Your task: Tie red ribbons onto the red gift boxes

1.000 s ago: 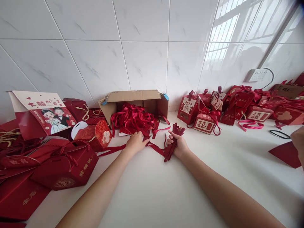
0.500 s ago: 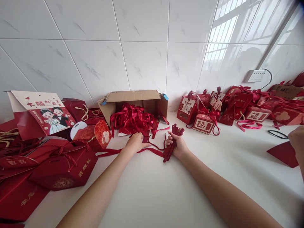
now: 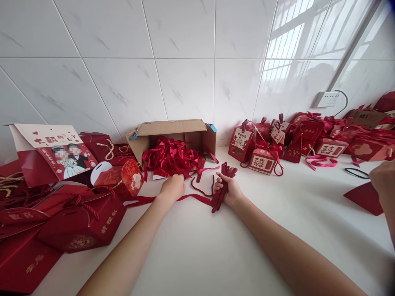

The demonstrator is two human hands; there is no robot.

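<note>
In the middle of the white table, my right hand (image 3: pixel 231 190) is closed around a bundle of narrow dark red ribbon strips (image 3: pixel 220 198), whose ends stick out above and below the fist. My left hand (image 3: pixel 172 187) is closed in front of the heap of shiny red ribbons (image 3: pixel 173 155), which spills from an open cardboard box (image 3: pixel 173 126) lying on its side. The fingers face away, so whatever they grip is hidden. A long red ribbon (image 3: pixel 197 197) and a thin twisted red cord (image 3: pixel 199 190) lie between my hands.
Red gift boxes (image 3: pixel 89 222) with cord handles crowd the left side. Small tied red boxes (image 3: pixel 262 161) line the wall at right, below a white socket (image 3: pixel 326 99). At the right edge, another person's hand (image 3: pixel 384 181) is beside a dark red paper piece (image 3: pixel 364 198) and a black ring (image 3: pixel 356 173).
My left hand has closed from outstretched fingers into a fist and shifted slightly left. My right hand keeps the bundle in nearly the same place. The camera view has shifted a little.
</note>
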